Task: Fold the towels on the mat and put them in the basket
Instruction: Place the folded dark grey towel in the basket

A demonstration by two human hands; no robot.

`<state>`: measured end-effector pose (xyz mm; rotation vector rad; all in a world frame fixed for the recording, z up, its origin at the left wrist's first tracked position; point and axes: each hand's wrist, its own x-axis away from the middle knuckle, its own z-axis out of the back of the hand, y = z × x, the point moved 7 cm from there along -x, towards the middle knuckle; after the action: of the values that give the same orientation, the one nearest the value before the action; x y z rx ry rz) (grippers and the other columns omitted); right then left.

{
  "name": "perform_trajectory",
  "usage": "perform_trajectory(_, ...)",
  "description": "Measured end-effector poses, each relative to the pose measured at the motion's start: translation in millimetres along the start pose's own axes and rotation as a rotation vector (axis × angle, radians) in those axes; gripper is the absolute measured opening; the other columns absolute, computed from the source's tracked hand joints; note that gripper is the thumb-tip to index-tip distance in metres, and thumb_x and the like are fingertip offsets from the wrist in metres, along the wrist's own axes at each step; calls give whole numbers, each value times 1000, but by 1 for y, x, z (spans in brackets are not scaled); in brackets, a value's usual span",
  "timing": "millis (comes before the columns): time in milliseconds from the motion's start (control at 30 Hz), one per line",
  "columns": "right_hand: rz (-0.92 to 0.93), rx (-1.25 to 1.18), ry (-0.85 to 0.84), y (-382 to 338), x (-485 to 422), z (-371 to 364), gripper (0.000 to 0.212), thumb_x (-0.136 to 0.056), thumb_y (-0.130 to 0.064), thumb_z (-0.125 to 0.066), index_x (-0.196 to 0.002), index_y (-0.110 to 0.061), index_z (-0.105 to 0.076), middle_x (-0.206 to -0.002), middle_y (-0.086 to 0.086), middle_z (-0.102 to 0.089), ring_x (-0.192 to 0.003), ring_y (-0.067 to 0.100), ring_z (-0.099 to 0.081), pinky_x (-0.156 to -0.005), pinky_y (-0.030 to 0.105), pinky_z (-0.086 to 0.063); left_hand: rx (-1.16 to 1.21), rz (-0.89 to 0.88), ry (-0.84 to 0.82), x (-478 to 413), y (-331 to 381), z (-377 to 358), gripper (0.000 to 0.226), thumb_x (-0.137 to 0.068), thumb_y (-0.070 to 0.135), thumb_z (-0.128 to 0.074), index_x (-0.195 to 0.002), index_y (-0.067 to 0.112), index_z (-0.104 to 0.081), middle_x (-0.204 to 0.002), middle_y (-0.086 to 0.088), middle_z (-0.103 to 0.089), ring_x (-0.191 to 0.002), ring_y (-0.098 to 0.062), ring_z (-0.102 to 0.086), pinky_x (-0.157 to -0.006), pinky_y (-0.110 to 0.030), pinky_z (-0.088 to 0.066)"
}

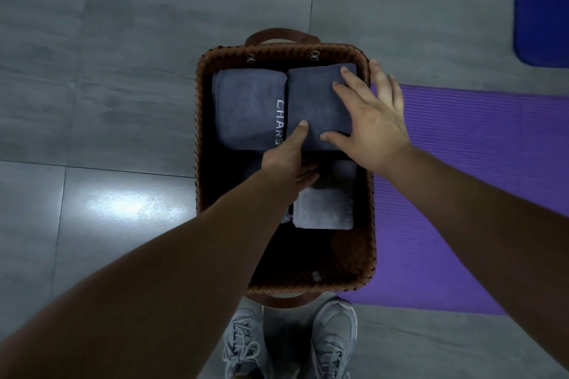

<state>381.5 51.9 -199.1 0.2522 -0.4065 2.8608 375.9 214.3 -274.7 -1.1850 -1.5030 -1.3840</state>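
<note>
The dark towel (pixel 311 101), folded into a thick block, lies in the far right corner of the basket (pixel 201 132), its long axis running from the far wall toward the near one and its right edge close against the right wall; the right hand (pixel 369 120) lies flat on it with fingers straight and spread, pressing and gripping nothing, the outer fingers reaching over the basket's right rim; the left hand (pixel 289 157) comes at the towel's near edge from the near left, thumb on top and fingers seemingly tucked underneath, so it pinches that edge; both hands are on the towel, the right one covering more of it; just to its left, touching along one side, sits a lettered towel (pixel 246 108) filling the far left corner; nearer, below the left hand, a pale grey towel (pixel 323 209) lies along the right wall, with dark open room to its left and toward the near wall; judging from this, the step is seating the towel level, and the left fingers will need to slide out toward the near side; the purple mat (pixel 477 163) lies beside the basket on the right; a blue mat (pixel 542 9) shows at the far right; grey shoes (pixel 334 335) stand at the near wall.
</note>
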Motion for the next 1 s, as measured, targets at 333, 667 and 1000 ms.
perform_trajectory(333, 15, -120, 50, 6, 16, 3, 85, -82, -53, -75, -152, -18, -42, -168, -2, -16, -155, 28, -4, -122, 50, -14, -73, -12, 40, 3, -8, 4, 68, -74, 63, -81, -125, 22, -61, -116, -7, -72, -100, -26, -71, -75, -40, -63)
perform_trajectory(667, 11, 147, 36, 0, 19, 3, 84, -87, -55, -66, -153, -12, -38, -168, 8, -15, -153, 36, -9, -123, 55, -11, 135, -3, -15, -5, -11, -6, 38, -91, 34, -76, -120, 13, -63, -115, -14, -73, -100, -31, -72, -76, -42, -62)
perform_trajectory(1000, 19, 290, -10, -12, 1, -1, 73, -91, -53, -62, -151, -18, -42, -161, 4, -35, -154, 38, -3, -122, 60, 2, 313, -76, 63, -17, -3, -10, 45, -83, 29, -85, -119, 7, -68, -109, -15, -76, -94, -33, -76, -81, -44, -64)
